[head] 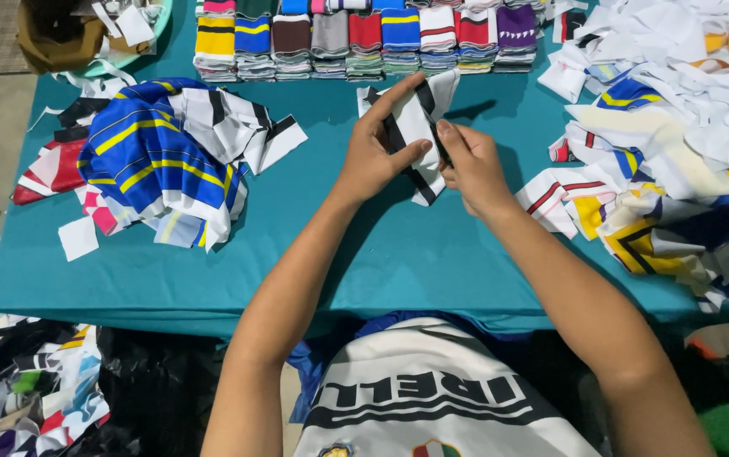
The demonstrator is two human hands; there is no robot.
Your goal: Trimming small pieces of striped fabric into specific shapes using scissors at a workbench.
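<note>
Nearest the camera lies a white garment with black lettering (419, 393) across the person's lap, with dark bags and mixed fabric scraps (34, 381) on the floor at the lower left. Beyond it spreads the counter (398, 254), covered in a teal cloth, its near middle part bare. Above that bare stretch the left hand (377, 152) and right hand (470, 165) meet on a black-and-white striped fabric piece (411, 127), held over the middle of the counter: the left grip pinches it between thumb and outstretched fingers, the right grip is pressed together on its lower right edge. To the left rests a heap of blue-and-yellow striped cloth (149, 161) mixed with black-and-white pieces, with red and pink bits beside it. To the right a large loose pile of white, yellow and blue cuttings (678, 127) runs along the counter's edge. Farthest back stands a row of folded striped stacks (364, 42) in many colours, and a brown basket (55, 38) sits at the far left corner.
</note>
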